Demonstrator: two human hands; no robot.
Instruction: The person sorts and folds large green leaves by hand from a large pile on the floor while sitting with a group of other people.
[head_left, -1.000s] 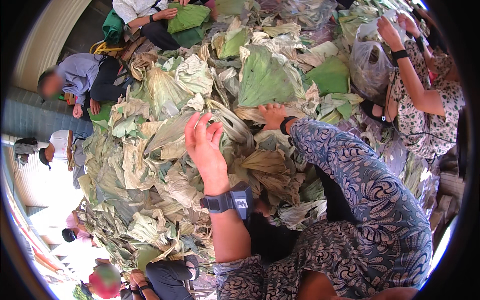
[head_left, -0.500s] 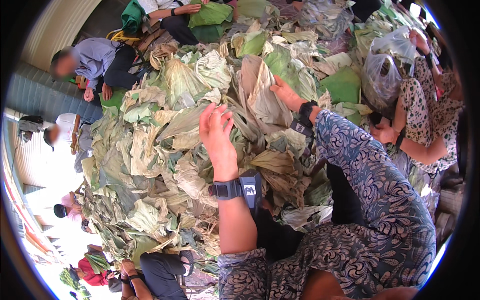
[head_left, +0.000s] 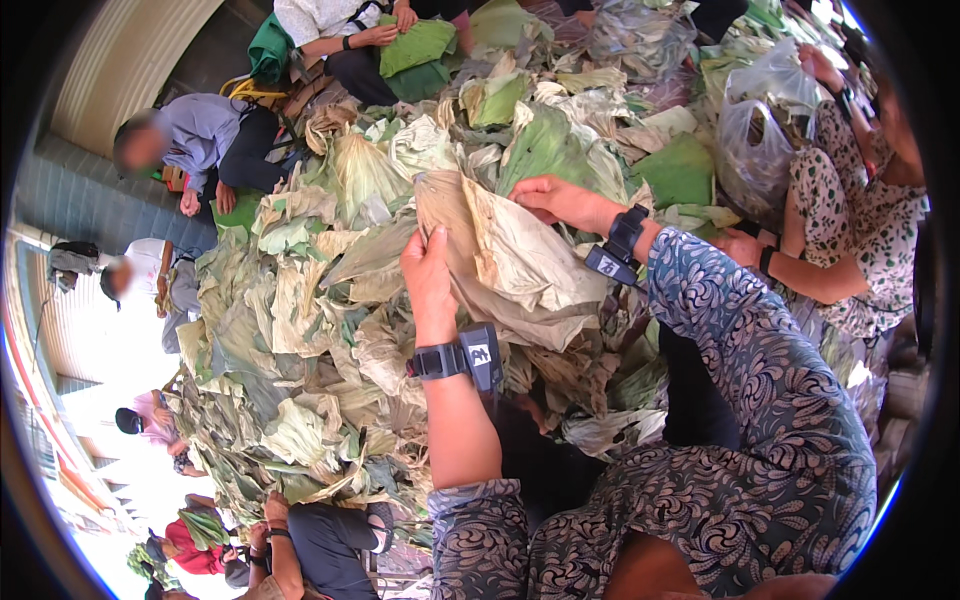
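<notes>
A: What has just changed?
B: Half a second ago the right hand [head_left: 568,203] alone had the leaf [head_left: 530,255], the left hand [head_left: 428,275] being empty. Now both have it, drawn nearer. I judge it better controlled, supported at two places.
A: State of the hands?
B: Left: closed on the leaf's left edge, thumb in front, fingers mostly hidden. Right: fingers curled, apparently pinching the upper edge; exact contact unclear.
A: Position and lie?
B: Over the heap [head_left: 285,330], between and below the hands. Narrower end points upper left; long axis slants down rightward to the broad, loose end.
</notes>
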